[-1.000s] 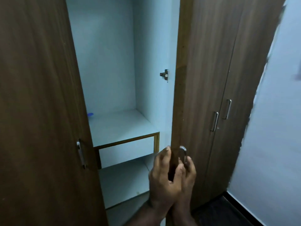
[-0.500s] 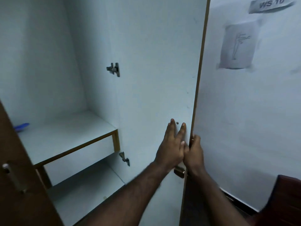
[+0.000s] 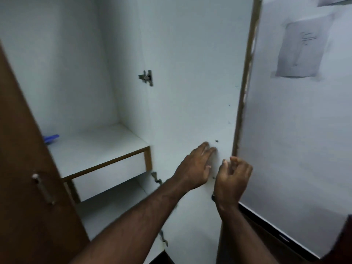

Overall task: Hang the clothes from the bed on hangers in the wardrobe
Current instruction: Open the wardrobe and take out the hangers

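Note:
The wardrobe stands open, its white inside showing an upper shelf (image 3: 99,149) and a lower shelf below it. The right door (image 3: 190,92) is swung wide, its white inner face toward me. My left hand (image 3: 194,166) lies against that inner face with fingers straight, just under a small screw. My right hand (image 3: 232,178) hovers at the door's free edge with fingers loosely curled and nothing in them. A blue item (image 3: 51,139), partly hidden, lies at the shelf's left end. No clothes, bed or rail are in view.
The brown left door (image 3: 28,168) with a metal handle (image 3: 43,189) stands open at the left. Hinges (image 3: 146,78) sit on the right door's inner side. A white wall (image 3: 295,140) with a paper sheet (image 3: 302,50) is on the right, dark skirting below.
The right door has swung fully open from nearly closed. My right hand has come off the door's edge and now holds nothing; my left hand stays flat on the inner face.

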